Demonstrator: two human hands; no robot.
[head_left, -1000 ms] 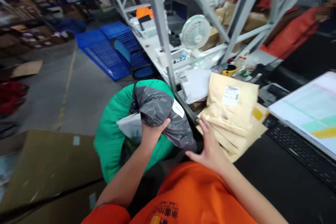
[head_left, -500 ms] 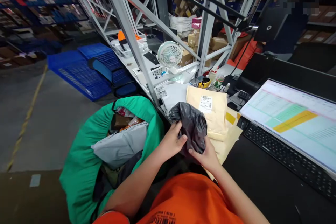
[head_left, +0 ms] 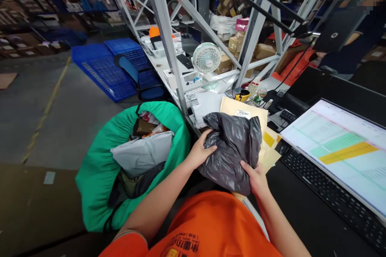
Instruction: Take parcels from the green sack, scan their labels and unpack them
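A dark grey plastic mailing bag (head_left: 230, 152) is held up in front of my body, its surface crinkled and spread wide. My left hand (head_left: 200, 150) grips its left edge with the thumb on top. On the lower right side, my right hand (head_left: 255, 176) pinches the plastic between thumb and fingers. Behind the bag lies a tan padded envelope (head_left: 259, 114) with a barcode label, partly covered by it. A white package (head_left: 205, 106) rests just left of that envelope. What the bag contains, if anything, is hidden.
A green sack (head_left: 96, 176) holding several parcels stands open at my left. On the right are a keyboard (head_left: 325, 184) and a monitor (head_left: 340, 140). Grey metal uprights (head_left: 169, 40) rise behind the desk, near a small fan (head_left: 207, 57). A person (head_left: 343, 54) is at the far right.
The dark bag was bunched up between my hands and is now spread out wider. My right hand has moved right, away from my left. The whole view has shifted slightly.
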